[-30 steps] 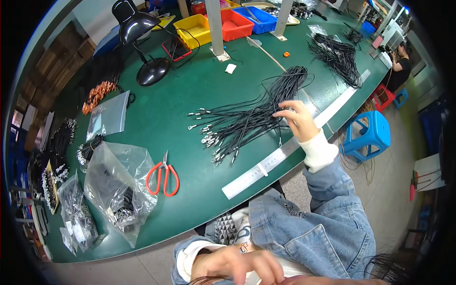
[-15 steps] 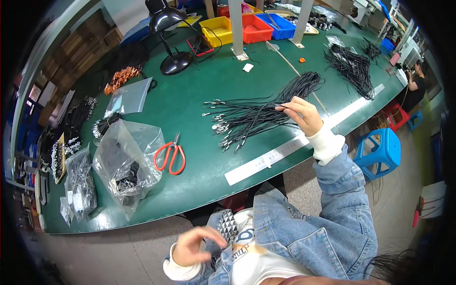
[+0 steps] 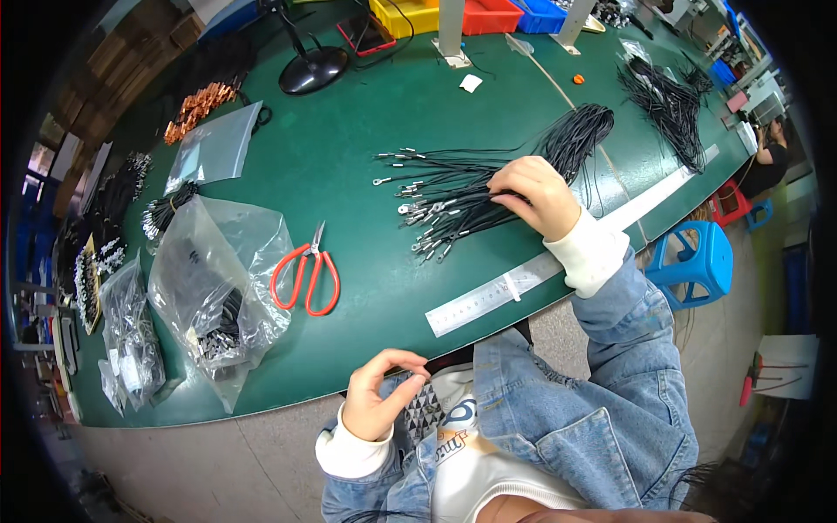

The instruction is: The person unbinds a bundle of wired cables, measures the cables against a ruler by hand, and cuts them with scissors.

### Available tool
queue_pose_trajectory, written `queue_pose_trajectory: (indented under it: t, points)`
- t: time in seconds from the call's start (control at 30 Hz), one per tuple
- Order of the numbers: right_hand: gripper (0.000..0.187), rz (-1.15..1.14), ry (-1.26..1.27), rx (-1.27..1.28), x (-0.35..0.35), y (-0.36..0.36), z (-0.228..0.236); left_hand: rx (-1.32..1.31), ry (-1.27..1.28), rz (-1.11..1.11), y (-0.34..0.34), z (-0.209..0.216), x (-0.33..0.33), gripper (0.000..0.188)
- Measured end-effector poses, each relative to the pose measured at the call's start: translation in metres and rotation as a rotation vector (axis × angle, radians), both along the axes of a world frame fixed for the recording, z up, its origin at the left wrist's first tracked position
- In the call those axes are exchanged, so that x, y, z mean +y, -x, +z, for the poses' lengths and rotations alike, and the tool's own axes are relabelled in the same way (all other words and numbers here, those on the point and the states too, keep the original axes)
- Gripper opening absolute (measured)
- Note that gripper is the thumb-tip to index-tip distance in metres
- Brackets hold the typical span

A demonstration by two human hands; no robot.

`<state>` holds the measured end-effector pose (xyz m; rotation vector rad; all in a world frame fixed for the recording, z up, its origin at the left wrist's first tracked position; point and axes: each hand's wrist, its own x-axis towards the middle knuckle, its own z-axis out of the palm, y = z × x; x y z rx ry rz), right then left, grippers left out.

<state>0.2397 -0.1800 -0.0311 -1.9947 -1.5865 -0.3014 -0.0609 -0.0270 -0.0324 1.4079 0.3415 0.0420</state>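
Observation:
A bundle of thin black cables lies across the green table, its ends with small metal ring terminals fanned out to the left. My right hand is over the middle of this bundle, fingers closed in a pinch on black cable; exactly how many strands it grips is hidden. My left hand hovers at the table's front edge, thumb and forefinger apart, holding nothing. Between my hands, along the edge, lies a long pale ruler with a small clear slider on it. Red-handled scissors rest to the left, blades pointing away.
Left of the scissors sit an open clear plastic bag with black parts inside and a fuller bag. Farther back are a flat plastic bag, copper-coloured parts and a lamp base. More black cables lie far right. A blue stool stands beyond the edge.
My right hand has lowered onto the cable bundle and shifted slightly left. My left hand has risen toward the table edge. The whole view has tilted a little nearer.

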Motion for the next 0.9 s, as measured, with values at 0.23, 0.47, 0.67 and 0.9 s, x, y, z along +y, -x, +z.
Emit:
queue_pose_trajectory:
  t: [0.23, 0.47, 0.67, 0.9]
  points:
    - [0.019, 0.105, 0.094, 0.268, -0.019, 0.029, 0.035, -0.011, -0.201, 0.015, -0.019, -0.007, -0.005, 0.016]
    - [0.022, 0.17, 0.286, 0.28, -0.032, 0.039, 0.035, -0.1, -0.478, 0.098, -0.037, -0.009, -0.009, 0.021]
    - [0.026, 0.189, 0.324, 0.214, -0.029, 0.064, 0.019, -0.226, -0.688, 0.205, -0.058, -0.004, -0.022, 0.051]
    - [0.015, 0.21, 0.294, 0.103, -0.015, 0.094, -0.004, -0.25, -0.948, 0.02, -0.071, -0.009, -0.033, 0.042]
